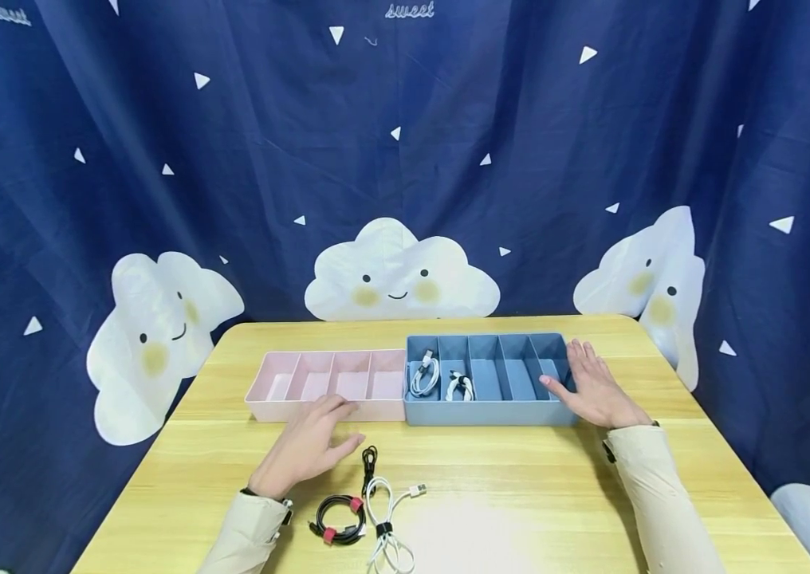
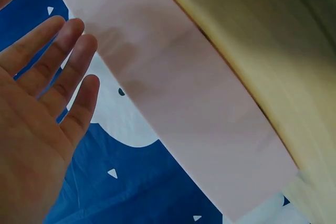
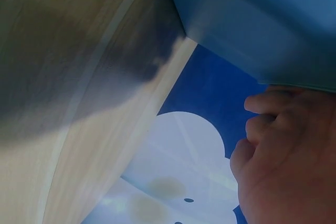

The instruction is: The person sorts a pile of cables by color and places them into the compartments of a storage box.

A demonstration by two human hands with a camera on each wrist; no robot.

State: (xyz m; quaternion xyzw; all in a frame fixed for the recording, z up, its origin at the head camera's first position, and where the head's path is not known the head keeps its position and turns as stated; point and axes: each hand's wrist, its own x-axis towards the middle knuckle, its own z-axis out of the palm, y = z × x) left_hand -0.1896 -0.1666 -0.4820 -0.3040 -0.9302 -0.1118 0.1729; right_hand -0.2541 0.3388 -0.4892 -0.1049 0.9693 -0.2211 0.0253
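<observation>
My left hand (image 1: 307, 448) hovers at the front wall of a pink divided box (image 1: 376, 410), its fingers loosely extended and holding nothing. In the left wrist view, the fingertips overlap the box's upper edge. My right hand (image 1: 597, 392) lies at the right end of a blue divided box (image 1: 491, 413), fingers stretched along the end wall and thumb over the rim. The blue box's leftmost compartment contains a coiled white cable (image 1: 415, 385). Beside it, another compartment holds a white cable (image 1: 469, 389) bundled with a black tie.
The boxes stand end to end on a wooden table (image 1: 520, 478). In front of them lie a black cable (image 1: 369, 458), a black coil with red ties (image 1: 356, 505) and a white USB cable (image 1: 384, 528) with a black tie. A dark blue curtain (image 1: 269, 183) hangs behind.
</observation>
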